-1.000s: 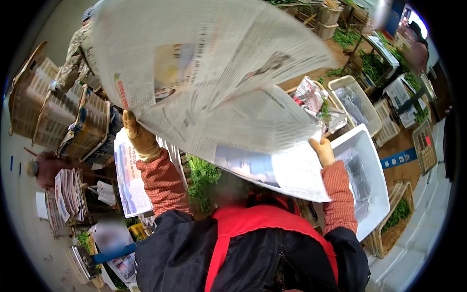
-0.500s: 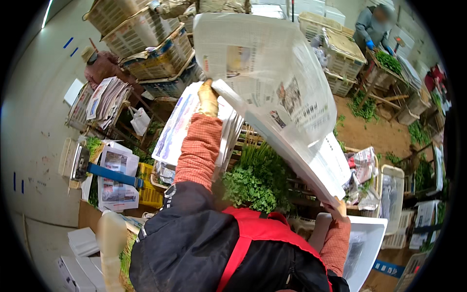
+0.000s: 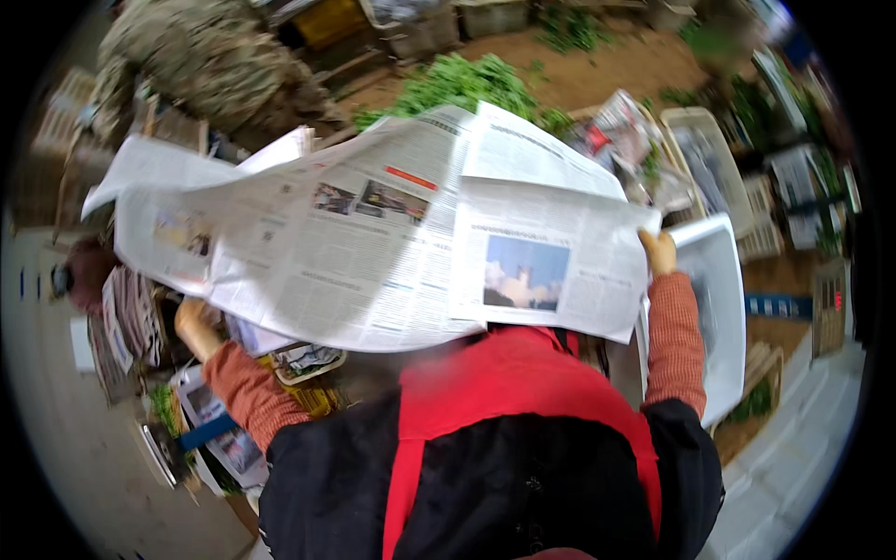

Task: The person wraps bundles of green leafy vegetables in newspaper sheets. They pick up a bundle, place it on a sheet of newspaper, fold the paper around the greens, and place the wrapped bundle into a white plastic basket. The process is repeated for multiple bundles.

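Observation:
Wide newspaper sheets (image 3: 392, 243) spread across in front of my chest, overlapping and wavy, with printed text and photos. My right hand (image 3: 660, 252) pinches their right edge, thumb on top. The left part of the paper billows upward and curls at its far corner. Just below its lower left edge is my left hand (image 3: 194, 327), its fingers bent and blurred; whether it grips the paper I cannot tell. Beneath the sheets, most of the newspaper stack is hidden. Leafy green herbs (image 3: 467, 86) show beyond the paper's far edge.
A white foam box (image 3: 726, 317) stands by my right forearm. Past it are a pale plastic basket (image 3: 709, 173) and crumpled newspaper (image 3: 621, 140). Camouflage cloth (image 3: 205, 70) bulks at the far left. Below it, a person (image 3: 89, 271) is beside stacked newspapers (image 3: 129, 317).
The newspaper has come down from a raised, upright spread to lie broadly before me. My left hand has moved left and lower; my right hand still holds the right edge, now higher in view.

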`<state>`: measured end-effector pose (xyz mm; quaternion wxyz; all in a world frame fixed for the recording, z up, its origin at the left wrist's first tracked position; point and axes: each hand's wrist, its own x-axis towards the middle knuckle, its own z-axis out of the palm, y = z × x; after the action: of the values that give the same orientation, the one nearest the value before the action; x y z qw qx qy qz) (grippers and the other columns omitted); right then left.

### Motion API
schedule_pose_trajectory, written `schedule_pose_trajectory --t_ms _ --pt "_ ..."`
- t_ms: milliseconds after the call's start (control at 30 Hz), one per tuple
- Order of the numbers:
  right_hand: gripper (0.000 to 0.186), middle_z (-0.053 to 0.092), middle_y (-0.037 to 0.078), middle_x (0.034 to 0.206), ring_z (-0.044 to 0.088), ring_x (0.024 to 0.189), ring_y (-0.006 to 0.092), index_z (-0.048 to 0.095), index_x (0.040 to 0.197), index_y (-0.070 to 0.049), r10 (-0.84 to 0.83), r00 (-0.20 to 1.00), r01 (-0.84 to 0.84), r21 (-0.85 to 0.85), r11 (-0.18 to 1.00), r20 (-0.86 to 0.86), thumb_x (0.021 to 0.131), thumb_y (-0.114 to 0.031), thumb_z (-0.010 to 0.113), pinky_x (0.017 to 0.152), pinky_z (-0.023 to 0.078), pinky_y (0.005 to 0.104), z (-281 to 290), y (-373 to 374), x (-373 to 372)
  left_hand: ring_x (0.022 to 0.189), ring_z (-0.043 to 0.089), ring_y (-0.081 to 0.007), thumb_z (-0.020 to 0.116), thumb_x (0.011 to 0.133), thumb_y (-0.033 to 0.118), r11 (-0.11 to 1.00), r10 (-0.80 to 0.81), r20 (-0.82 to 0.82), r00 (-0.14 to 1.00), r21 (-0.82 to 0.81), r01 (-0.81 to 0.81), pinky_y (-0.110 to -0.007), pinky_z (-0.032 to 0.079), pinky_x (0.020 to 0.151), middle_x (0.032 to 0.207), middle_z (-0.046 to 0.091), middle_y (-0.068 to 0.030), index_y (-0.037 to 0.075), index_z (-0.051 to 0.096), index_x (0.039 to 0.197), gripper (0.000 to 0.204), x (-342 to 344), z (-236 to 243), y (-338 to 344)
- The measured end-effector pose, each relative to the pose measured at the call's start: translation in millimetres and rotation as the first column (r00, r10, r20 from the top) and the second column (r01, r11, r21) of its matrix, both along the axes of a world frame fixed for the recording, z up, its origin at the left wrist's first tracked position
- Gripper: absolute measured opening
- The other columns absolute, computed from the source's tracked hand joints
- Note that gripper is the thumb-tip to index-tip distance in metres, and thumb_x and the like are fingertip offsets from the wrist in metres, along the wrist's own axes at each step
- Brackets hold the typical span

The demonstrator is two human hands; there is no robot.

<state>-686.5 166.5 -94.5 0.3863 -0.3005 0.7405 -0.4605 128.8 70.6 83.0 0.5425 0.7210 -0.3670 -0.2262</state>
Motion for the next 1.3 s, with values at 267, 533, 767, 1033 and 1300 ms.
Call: schedule_pose_trajectory --t_ms 267,533,767,1033,1300 --pt "0.033 0.065 0.007 0.079 0.058 0.068 0.0137 0.065 0.093 0.003 -0.240 0.970 0.237 -0.065 0.969 -0.032 0.084 -0.029 0.064 0.064 0.045 0.0273 18.6 25.3 20.5 0.092 0.060 -0.0280 0.052 0.087 0.016 0.406 -0.592 0.735 0.331 -0.083 0.910 -0.037 0.045 0.087 0.100 0.063 -0.0172 -0.006 0.059 0.106 0.030 -247.6 133.0 13.8" --pt "0.029 0.066 0.008 0.087 0.059 0.074 0.0132 0.061 0.101 0.005 -0.218 0.957 0.252 -0.180 0.951 0.191 0.083 -0.018 0.062 0.069 0.047 0.0259 83.6 58.3 69.5 0.090 0.060 -0.0319 0.065 0.077 0.011 -0.081 -0.717 0.642 -0.270 0.307 0.948 -0.038 0.048 0.078 0.100 0.062 -0.0159 0.002 0.059 0.103 0.028 -423.5 17.1 -45.4" --pt "0.027 0.067 0.007 0.082 0.060 0.072 0.0131 0.065 0.095 0.003 -0.279 0.959 0.283 -0.143 0.949 0.050 0.078 -0.018 0.069 0.067 0.046 0.0248 87.7 77.5 79.5 0.075 0.062 -0.0260 0.068 0.077 0.015 -0.244 -0.769 0.598 -0.224 0.049 0.968 -0.031 0.050 0.067 0.091 0.064 -0.0123 0.003 0.062 0.097 0.024 -538.9 -19.3 -11.8" --pt "0.033 0.066 0.014 0.077 0.062 0.070 0.0198 0.064 0.090 -0.001 -0.190 0.892 0.236 0.063 0.970 -0.410 0.071 -0.026 0.073 0.064 0.047 0.0343 116.8 123.6 108.6 0.059 0.060 -0.0285 0.063 0.081 0.034 -0.306 -0.799 0.474 -0.371 0.212 0.928 -0.036 0.047 0.055 0.064 0.061 -0.0133 0.005 0.063 0.077 0.030 -622.0 -24.3 78.8" --pt "0.024 0.057 -0.002 0.072 0.047 0.064 0.0069 0.064 0.086 0.000 -0.168 0.974 0.190 -0.148 0.970 0.153 0.086 -0.024 0.062 0.059 0.040 0.0223 126.4 270.6 43.3 0.050 0.052 -0.0092 0.060 0.086 0.018 -0.399 -0.896 0.132 -0.423 0.177 0.900 -0.023 0.043 0.049 0.063 0.060 -0.0032 -0.001 0.064 0.085 0.020 -682.1 -7.3 175.6"
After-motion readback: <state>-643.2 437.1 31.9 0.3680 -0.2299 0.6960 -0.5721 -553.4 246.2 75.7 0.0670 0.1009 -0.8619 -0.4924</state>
